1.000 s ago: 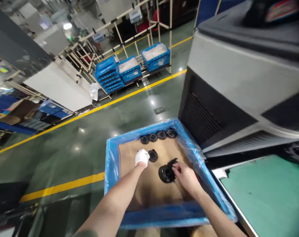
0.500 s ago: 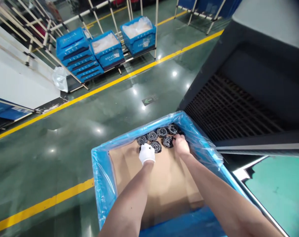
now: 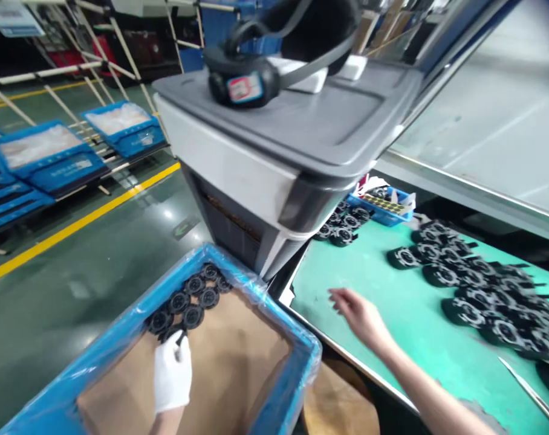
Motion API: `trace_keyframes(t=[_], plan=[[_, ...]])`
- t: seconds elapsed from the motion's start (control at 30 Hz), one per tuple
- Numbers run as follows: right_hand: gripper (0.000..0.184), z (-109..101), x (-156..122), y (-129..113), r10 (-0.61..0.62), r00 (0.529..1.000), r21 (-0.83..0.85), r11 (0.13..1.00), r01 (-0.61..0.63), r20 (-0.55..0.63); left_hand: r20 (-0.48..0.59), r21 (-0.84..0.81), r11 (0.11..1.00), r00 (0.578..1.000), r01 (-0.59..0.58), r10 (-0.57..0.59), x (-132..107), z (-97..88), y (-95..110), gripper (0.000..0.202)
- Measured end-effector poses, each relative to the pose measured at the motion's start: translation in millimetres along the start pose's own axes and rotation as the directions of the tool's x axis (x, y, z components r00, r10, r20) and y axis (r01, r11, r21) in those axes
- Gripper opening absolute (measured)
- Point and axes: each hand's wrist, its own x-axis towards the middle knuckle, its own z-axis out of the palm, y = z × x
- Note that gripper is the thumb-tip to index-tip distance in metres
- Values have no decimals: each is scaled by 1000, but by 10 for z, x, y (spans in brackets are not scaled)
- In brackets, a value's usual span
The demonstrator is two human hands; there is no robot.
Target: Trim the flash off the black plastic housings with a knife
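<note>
My left hand, in a white glove, is inside the lined blue bin. Its fingers are closed on a black round part at the near end of a cluster of similar wheel-like parts. These lie flat on brown cardboard against the bin's far side. My bare right hand is above the green work surface, to the right of the bin. Its fingers are loosely stretched out, and nothing shows in them.
Rows of black round parts stand on the green surface, with tweezers nearby. A small blue tray sits further back. A grey cabinet rises behind the bin, with a black headset on top.
My right hand has left the parts in the bin and moved right over the green surface. My left hand stays at the cluster. The view has turned right, bringing the work surface in.
</note>
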Motion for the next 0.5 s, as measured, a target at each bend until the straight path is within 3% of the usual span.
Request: trace_keyframes(t=[0.1,0.2,0.27,0.37,0.43,0.5], plan=[[48,-688,898,666,137,979,-50,988,-147,-153,51,-83,967,968,-242,247,-485,465,755,45],[55,-894,1800,999,143,967,-85,983,-163,-209,238,-168,885,853,-435,465,-692,1210,1766,27],[55,-870,2184,1109,111,977,-110,985,-133,-180,332,-162,862,796,-480,506,-564,1732,2470,23],[53,-841,2392,1283,28,994,-165,985,-45,-106,425,-84,875,777,-478,465,-101,2392,3373,33],[53,-905,2392,1444,-48,997,-211,977,35,-57,481,-21,882,769,-471,422,209,2707,3799,40],[52,-1016,2386,1606,-133,991,-252,959,127,-5,546,34,875,743,-483,388,416,2915,4068,42]])
